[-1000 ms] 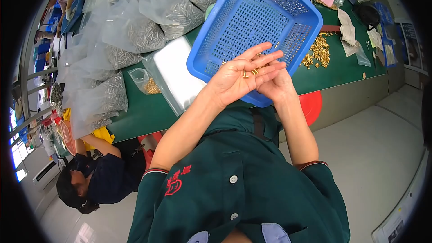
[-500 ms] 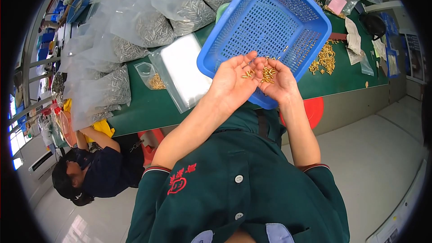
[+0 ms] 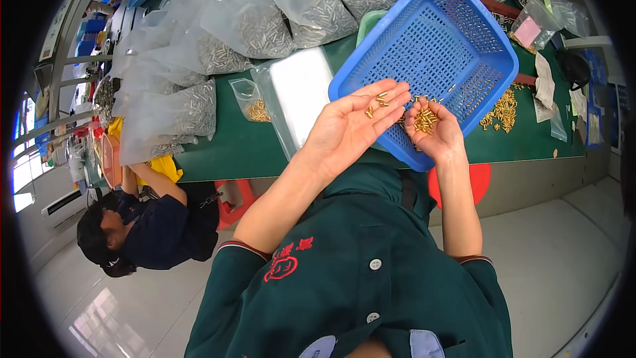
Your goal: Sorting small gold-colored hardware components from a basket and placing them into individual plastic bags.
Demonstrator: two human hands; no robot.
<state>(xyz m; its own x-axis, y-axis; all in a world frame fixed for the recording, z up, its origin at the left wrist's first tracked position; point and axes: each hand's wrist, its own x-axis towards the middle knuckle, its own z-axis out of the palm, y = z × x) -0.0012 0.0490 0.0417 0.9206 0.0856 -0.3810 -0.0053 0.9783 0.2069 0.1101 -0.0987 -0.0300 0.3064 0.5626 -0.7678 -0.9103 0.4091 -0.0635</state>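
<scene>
My left hand [image 3: 351, 122] is palm up with its fingers stretched out, and a few small brass pins [image 3: 382, 101] lie loose on it. Beside it, my right hand [image 3: 446, 140] is cupped with fingers curled around a heap of brass pins [image 3: 424, 119]. Both hands are over the near edge of a blue perforated plastic basket [image 3: 430, 46], which sits tilted on the green table [image 3: 232, 152]. More pins lie in the basket near my fingertips, partly hidden by the hands.
Loose brass pins [image 3: 505, 109] are piled right of the basket. At left are a small clear bag of brass pieces [image 3: 257, 111], a white stack in clear plastic [image 3: 301, 86] and several bags of silvery pins [image 3: 262, 30]. A co-worker [image 3: 156, 225] sits at far left; a red stool [image 3: 472, 182] is below the table.
My hands were touching side by side; now a gap lies between the palms. The left palm is flatter, and the right fingers curl more around their pins. The whole view has shifted.
</scene>
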